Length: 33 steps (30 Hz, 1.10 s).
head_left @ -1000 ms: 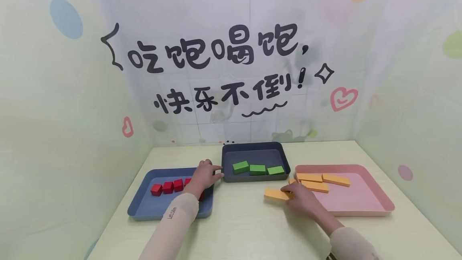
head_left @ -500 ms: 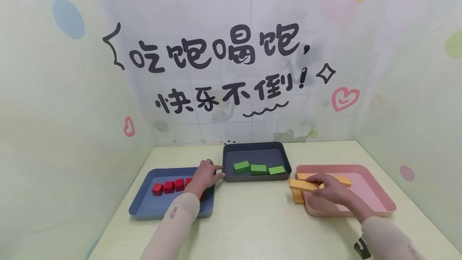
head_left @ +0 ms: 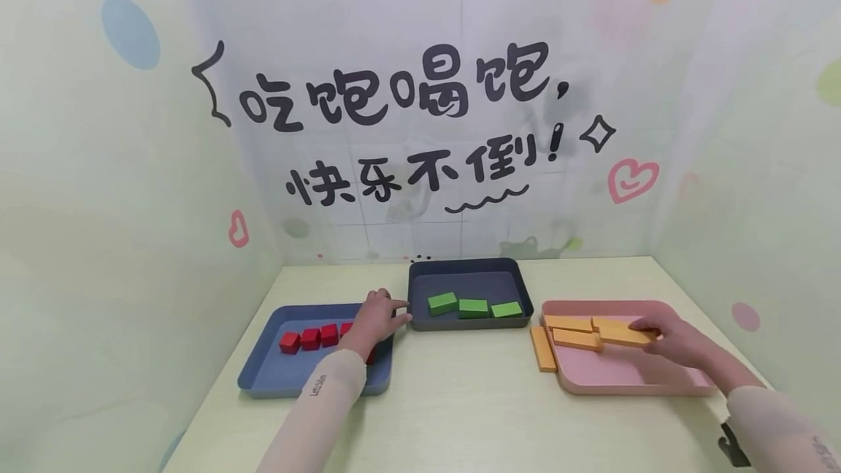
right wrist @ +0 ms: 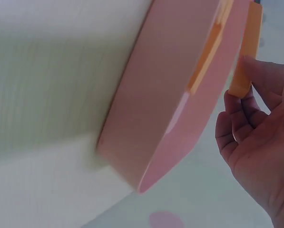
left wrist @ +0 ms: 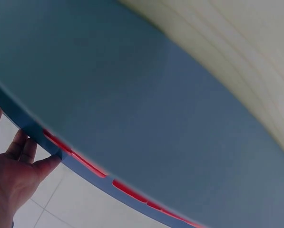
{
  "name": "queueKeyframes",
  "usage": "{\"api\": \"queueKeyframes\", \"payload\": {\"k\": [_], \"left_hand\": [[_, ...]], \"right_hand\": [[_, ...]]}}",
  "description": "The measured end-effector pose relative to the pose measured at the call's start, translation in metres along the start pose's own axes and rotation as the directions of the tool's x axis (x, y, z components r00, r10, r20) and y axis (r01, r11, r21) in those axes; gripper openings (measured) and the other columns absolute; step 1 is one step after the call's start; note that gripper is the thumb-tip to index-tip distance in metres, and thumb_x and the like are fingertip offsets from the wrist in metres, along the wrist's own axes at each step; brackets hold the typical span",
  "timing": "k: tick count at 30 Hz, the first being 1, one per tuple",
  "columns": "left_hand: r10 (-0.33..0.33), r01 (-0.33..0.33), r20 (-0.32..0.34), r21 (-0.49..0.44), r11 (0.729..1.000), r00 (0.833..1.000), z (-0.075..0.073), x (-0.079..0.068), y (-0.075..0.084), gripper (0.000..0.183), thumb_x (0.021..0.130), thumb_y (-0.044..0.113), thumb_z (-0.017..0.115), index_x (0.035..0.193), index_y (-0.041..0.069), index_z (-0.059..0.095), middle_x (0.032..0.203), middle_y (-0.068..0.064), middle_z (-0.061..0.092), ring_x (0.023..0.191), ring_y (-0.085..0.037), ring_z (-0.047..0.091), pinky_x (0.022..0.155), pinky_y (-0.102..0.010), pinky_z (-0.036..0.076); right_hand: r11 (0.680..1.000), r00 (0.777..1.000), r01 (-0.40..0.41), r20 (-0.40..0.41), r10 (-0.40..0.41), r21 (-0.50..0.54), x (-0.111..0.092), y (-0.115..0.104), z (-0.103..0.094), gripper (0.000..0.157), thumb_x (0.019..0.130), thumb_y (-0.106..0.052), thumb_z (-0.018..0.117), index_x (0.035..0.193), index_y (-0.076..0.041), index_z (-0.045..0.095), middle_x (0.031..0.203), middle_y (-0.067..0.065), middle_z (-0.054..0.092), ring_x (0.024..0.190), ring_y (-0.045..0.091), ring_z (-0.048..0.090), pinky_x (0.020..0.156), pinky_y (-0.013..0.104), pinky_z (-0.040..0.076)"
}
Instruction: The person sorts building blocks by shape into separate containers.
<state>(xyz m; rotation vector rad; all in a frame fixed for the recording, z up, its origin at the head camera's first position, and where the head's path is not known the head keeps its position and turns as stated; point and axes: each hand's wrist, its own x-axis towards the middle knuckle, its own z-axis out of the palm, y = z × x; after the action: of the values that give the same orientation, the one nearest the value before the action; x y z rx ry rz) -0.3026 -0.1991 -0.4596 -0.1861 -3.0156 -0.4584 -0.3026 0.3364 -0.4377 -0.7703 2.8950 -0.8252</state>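
My right hand (head_left: 673, 338) pinches a long orange block (head_left: 620, 333) between thumb and fingers, over the pink tray (head_left: 637, 389). In the right wrist view the held orange block (right wrist: 249, 47) stands above the tray's rim. Left of it lie an orange block (head_left: 568, 324) and, in front, a second orange block (head_left: 577, 340). Another orange block (head_left: 543, 349) is on the table against the tray's left side. My left hand (head_left: 377, 321) reaches over the back right of the blue tray (head_left: 263, 391), fingers extended to the left wall of the dark tray (head_left: 473, 324).
Several red blocks (head_left: 310, 339) sit in the blue tray, some hidden behind the left forearm. The dark tray at the back centre holds green blocks (head_left: 473, 308). A patterned wall (head_left: 420, 232) closes off the back of the light wooden table (head_left: 460, 400).
My right hand has carried the orange block rightward from above the table, over the pink tray's left edge, to the tray's back middle. My left hand keeps its place.
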Motion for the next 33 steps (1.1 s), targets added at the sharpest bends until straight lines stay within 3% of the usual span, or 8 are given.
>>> {"api": "queueKeyframes", "payload": {"k": [3,7,15,25,33], "left_hand": [[-0.003,0.003,0.000,0.001,1.000,1.000,0.000,0.000,0.000,0.040,0.083,0.041,0.062,0.118,0.020,0.063,0.104,-0.010,0.049,0.093,-0.023,0.040,0.071,-0.035,0.042],[-0.005,0.005,0.004,-0.002,1.000,1.000,0.000,0.000,0.001,0.041,0.083,0.041,0.062,0.118,0.020,0.063,0.104,-0.011,0.049,0.093,-0.023,0.040,0.071,-0.036,0.042],[0.005,-0.005,0.001,-0.002,1.000,1.000,0.001,0.001,0.002,0.039,0.083,0.040,0.062,0.117,0.019,0.063,0.105,-0.012,0.049,0.094,-0.024,0.041,0.072,-0.037,0.043],[0.012,-0.012,-0.002,0.000,1.000,1.000,0.001,0.001,0.002,0.039,0.083,0.040,0.062,0.117,0.019,0.064,0.104,-0.011,0.049,0.093,-0.024,0.041,0.071,-0.036,0.042],[0.007,-0.007,-0.005,-0.002,1.000,1.000,-0.001,0.000,0.001,0.039,0.083,0.039,0.063,0.116,0.018,0.064,0.104,-0.012,0.049,0.094,-0.024,0.041,0.071,-0.036,0.043]], "right_hand": [[0.994,0.992,-0.112,0.064,0.112,-0.003,-0.007,0.009,-0.005,0.035,0.074,0.003,0.062,0.108,0.008,0.059,0.105,0.021,0.058,0.094,0.033,0.052,0.080,0.052,0.041],[0.982,0.979,-0.185,0.084,0.187,-0.031,-0.011,0.017,-0.007,0.036,0.075,0.003,0.059,0.110,0.009,0.057,0.107,0.022,0.056,0.095,0.035,0.050,0.083,0.055,0.038],[0.978,0.976,-0.208,0.070,0.207,0.006,-0.009,0.027,0.003,0.038,0.072,0.007,0.056,0.109,0.011,0.057,0.109,0.027,0.053,0.097,0.037,0.047,0.082,0.054,0.037],[0.989,0.991,-0.133,-0.007,0.133,-0.064,-0.003,0.023,0.013,0.033,0.081,-0.002,0.059,0.112,0.009,0.056,0.110,0.030,0.051,0.100,0.046,0.047,0.080,0.059,0.039],[0.997,0.996,-0.055,-0.074,0.052,-0.050,0.006,0.010,0.018,0.035,0.076,0.002,0.062,0.109,0.011,0.058,0.106,0.026,0.057,0.095,0.041,0.052,0.079,0.056,0.042]]}}
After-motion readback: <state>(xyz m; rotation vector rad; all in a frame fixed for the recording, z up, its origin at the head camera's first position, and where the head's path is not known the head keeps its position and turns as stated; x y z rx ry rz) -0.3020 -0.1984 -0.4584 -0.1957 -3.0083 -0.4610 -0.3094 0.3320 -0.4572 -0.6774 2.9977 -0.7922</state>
